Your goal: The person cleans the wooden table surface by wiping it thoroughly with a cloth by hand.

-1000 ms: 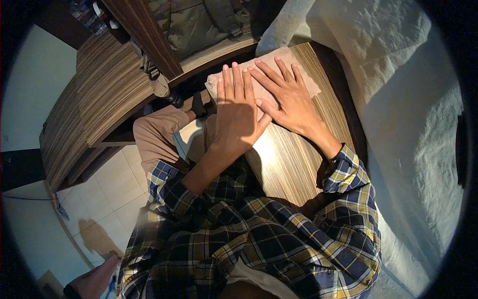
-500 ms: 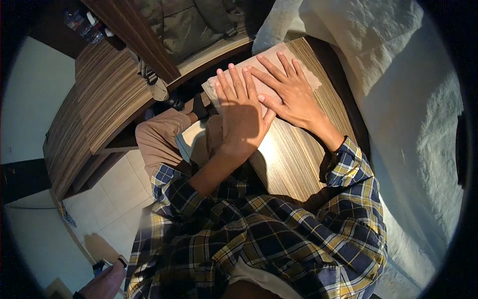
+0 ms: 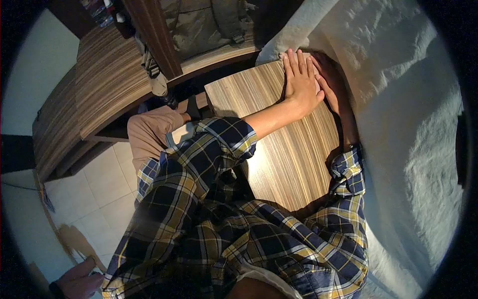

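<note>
— What does the head view show on the striped wooden tabletop [image 3: 279,149]?

— A person in a plaid shirt [image 3: 224,224] leans over it. The left hand [image 3: 300,82] lies flat, fingers straight and together, at the table's far edge, toward one o'clock. The right hand [image 3: 332,89] sits just beside it at its three o'clock side, in shadow against the white bedding [image 3: 398,99].

— Is either hand gripping anything?

— The left is spread open, palm down, closed on nothing. The right is too dark to say whether it holds anything.

— Any cloth under them?

— Only a pale sliver shows at the fingertips; what it is cannot be told.

— And around the table?

— A brown wooden post [image 3: 154,35] stands at eleven o'clock, a khaki trouser knee [image 3: 149,132] at nine, and another person's hand [image 3: 77,281] at seven, over the tiled floor [image 3: 99,189].
</note>
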